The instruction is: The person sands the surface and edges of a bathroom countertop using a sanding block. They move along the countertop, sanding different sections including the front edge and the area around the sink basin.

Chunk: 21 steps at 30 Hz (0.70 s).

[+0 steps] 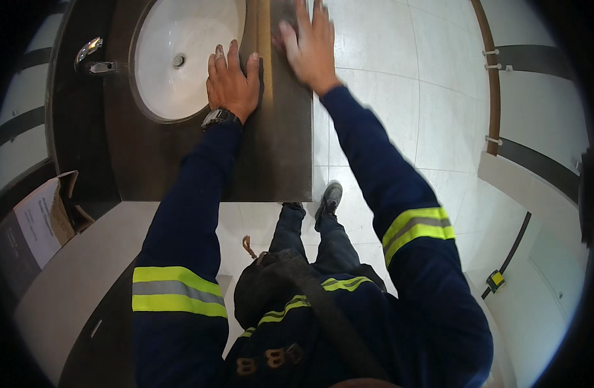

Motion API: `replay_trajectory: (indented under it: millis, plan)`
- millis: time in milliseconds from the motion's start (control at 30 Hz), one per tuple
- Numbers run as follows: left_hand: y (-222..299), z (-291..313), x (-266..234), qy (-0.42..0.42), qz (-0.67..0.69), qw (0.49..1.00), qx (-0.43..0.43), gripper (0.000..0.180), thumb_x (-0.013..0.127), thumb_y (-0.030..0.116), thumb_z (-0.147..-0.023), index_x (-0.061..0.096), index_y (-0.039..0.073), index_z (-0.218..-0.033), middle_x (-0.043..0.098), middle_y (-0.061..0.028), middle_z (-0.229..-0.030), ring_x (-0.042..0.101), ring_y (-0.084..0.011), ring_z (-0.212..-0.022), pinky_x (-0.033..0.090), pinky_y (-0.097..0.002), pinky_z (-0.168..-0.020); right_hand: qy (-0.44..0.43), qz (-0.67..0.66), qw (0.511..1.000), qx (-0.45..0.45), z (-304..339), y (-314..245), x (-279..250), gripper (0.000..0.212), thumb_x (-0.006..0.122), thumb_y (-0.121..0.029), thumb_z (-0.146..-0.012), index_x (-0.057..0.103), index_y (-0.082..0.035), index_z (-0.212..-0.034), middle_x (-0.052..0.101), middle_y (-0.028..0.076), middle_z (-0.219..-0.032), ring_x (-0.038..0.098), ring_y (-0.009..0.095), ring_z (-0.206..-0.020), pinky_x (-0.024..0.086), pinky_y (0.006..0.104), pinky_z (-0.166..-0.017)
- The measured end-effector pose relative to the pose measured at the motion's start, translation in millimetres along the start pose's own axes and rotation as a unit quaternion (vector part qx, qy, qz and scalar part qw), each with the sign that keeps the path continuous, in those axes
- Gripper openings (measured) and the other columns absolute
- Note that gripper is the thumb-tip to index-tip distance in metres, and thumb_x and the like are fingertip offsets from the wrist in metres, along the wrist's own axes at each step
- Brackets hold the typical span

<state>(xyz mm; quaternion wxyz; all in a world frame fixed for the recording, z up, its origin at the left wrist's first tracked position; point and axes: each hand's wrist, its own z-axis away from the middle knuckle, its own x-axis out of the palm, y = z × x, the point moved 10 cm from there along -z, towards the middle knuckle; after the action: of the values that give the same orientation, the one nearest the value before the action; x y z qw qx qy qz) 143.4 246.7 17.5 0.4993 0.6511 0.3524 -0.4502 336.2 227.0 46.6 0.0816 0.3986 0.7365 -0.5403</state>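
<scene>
My left hand (233, 83) lies spread on the dark countertop (200, 168), beside the rim of a white oval sink (180, 61). Its thumb is next to a long tan strip (264, 39) that runs along the counter toward the far edge of view. On the other side of that strip, my right hand (310, 52) reaches over the counter's right edge. Its fingers are stretched out and slightly blurred, and nothing shows in them. Whether they press on the counter I cannot tell.
A chrome faucet (96, 61) stands left of the sink. An open cardboard box (48, 220) sits at the left. Pale tiles (387, 97) cover the floor. A brown rail (489, 84) runs along the right, and a yellow-and-black object (496, 280) is on a black strap there.
</scene>
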Motion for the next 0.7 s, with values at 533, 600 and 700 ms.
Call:
replay_trajectory:
  millis: [533, 600, 700]
  plan:
    - [-6, 2, 0, -0.004, -0.021, 1.000, -0.018, 0.067, 0.042, 0.057, -0.109, 0.041, 0.015, -0.161, 0.037, -0.0221, -0.166, 0.030, -0.0417, -0.155, 0.030, -0.0540, -0.123, -0.047, -0.016, 0.994, 0.093, 126, -28, -22, 0.064, 0.055, -0.025, -0.104, 0.037, -0.009, -0.164, 0.023, 0.032, -0.170, 0.020, 0.051, -0.158, 0.016, 0.0584, -0.128]
    - [-3, 1, -1, -0.009, -0.018, 1.000, -0.015, 0.067, 0.042, 0.057, -0.109, 0.042, 0.015, -0.161, 0.037, -0.0224, -0.166, 0.030, -0.0417, -0.155, 0.030, -0.0539, -0.123, -0.050, -0.045, 0.993, 0.102, 150, -34, -32, 0.065, 0.056, -0.026, -0.104, 0.037, -0.012, -0.165, 0.023, 0.032, -0.170, 0.019, 0.052, -0.158, 0.014, 0.0624, -0.127]
    - [2, 1, -4, 0.005, -0.015, 1.000, -0.002, 0.068, 0.042, 0.057, -0.109, 0.042, 0.015, -0.161, 0.038, -0.0228, -0.165, 0.029, -0.0422, -0.155, 0.030, -0.0538, -0.123, 0.080, -0.041, 0.994, 0.055, 56, -6, -29, 0.066, 0.058, -0.032, -0.104, 0.038, -0.014, -0.164, 0.025, 0.032, -0.169, 0.020, 0.054, -0.156, 0.017, 0.0643, -0.126]
